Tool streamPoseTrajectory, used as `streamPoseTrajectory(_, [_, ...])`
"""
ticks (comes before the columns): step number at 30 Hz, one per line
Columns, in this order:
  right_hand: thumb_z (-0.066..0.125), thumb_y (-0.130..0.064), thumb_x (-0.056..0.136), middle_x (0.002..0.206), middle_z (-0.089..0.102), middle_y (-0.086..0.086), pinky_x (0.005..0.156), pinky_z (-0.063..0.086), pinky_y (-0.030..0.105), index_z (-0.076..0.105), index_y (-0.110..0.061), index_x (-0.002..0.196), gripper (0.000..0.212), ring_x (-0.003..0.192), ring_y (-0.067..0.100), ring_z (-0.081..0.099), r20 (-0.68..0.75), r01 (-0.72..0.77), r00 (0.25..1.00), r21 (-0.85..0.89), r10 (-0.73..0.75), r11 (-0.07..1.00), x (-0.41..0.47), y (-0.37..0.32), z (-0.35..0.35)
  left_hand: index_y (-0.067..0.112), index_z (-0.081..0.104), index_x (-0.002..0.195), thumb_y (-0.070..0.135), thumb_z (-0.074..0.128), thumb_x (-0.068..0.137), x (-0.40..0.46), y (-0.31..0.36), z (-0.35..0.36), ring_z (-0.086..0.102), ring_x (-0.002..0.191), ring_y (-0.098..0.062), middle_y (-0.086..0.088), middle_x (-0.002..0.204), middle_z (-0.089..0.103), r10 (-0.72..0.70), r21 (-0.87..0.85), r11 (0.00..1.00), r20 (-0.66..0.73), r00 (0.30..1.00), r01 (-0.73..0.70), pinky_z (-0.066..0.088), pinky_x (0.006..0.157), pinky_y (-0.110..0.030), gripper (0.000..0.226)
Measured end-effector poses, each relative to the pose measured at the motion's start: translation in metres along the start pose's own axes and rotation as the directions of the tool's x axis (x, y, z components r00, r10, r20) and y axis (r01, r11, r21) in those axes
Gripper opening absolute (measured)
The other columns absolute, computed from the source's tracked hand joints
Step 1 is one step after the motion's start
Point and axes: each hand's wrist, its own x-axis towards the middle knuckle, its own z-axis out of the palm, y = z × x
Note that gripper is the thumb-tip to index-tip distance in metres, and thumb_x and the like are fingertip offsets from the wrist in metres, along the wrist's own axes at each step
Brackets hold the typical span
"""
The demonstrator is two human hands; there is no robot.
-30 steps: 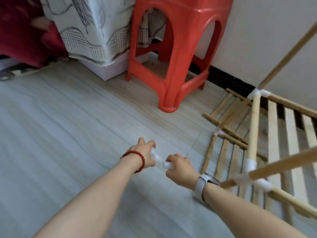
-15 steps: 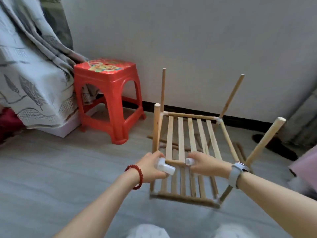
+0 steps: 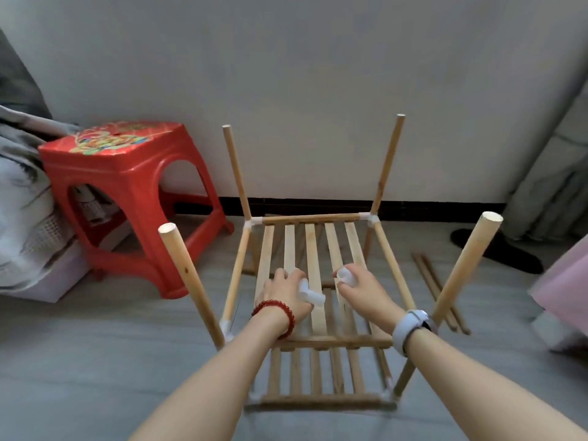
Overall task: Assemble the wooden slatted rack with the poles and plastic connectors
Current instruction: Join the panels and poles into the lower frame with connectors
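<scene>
Head view: a partly built wooden slatted rack (image 3: 313,249) is seen standing on the grey floor (image 3: 95,361) near the wall, with four poles rising from its corners, among them a near left pole (image 3: 187,278) and a near right pole (image 3: 464,268). Above the slats, a white plastic connector (image 3: 310,292) is gripped by the curled fingers of the left hand (image 3: 283,292), and a second white connector (image 3: 346,276) is pinched by the right hand (image 3: 362,289). Spare poles (image 3: 439,291) are laid on the floor to the right. A red stool (image 3: 127,186) is placed at the left.
</scene>
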Motion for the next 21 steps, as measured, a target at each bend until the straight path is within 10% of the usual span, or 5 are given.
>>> streamPoseTrajectory(3, [0.045,-0.007,0.089,0.101,0.051,-0.006,0.061,0.041,0.012,0.055,-0.019,0.103,0.021,0.082,0.007,0.052,0.065,0.017,0.998,-0.004,-0.017,1.0,0.007,0.006,0.0,0.034,0.036,0.132,0.034,0.053,0.083,0.013,-0.002,0.016,0.032,0.117,-0.025,0.002,0.132,0.039,-0.011,0.114,0.993,0.007,1.0,0.01,0.037,0.093,-0.034,0.052])
streamPoseTrajectory(8, [0.046,-0.008,0.092,0.117,0.045,-0.01,0.088,0.028,0.014,0.055,-0.017,0.121,0.032,0.109,0.002,0.039,0.085,0.078,0.994,-0.055,-0.073,0.995,0.007,0.017,0.0,0.035,0.036,0.131,0.033,0.05,0.082,0.017,-0.009,0.03,0.025,0.122,-0.024,0.003,0.136,0.039,0.008,0.111,0.994,-0.076,0.997,0.0,0.029,0.097,-0.035,0.051])
streamPoseTrajectory(13, [0.047,-0.021,0.097,0.108,0.046,-0.024,0.074,0.035,0.0,0.05,-0.024,0.124,0.027,0.103,-0.005,0.044,0.1,0.064,0.992,0.089,-0.072,0.994,0.008,0.013,-0.001,0.041,0.022,0.142,0.033,0.052,0.081,0.017,-0.01,0.032,0.009,0.139,-0.024,0.0,0.154,0.012,-0.006,0.003,1.0,0.016,1.0,0.006,0.015,0.11,-0.04,0.068])
streamPoseTrajectory(21, [0.043,-0.038,0.097,0.119,0.052,-0.012,0.092,0.041,0.025,0.047,-0.026,0.129,0.035,0.109,0.006,0.048,0.008,-0.024,1.0,0.271,0.022,0.962,-0.003,-0.003,-0.013,0.031,0.025,0.143,0.021,0.054,0.085,-0.008,-0.015,0.015,0.006,0.141,-0.019,0.001,0.153,0.01,0.032,-0.317,0.946,-0.129,0.991,-0.072,0.018,0.114,-0.041,0.066])
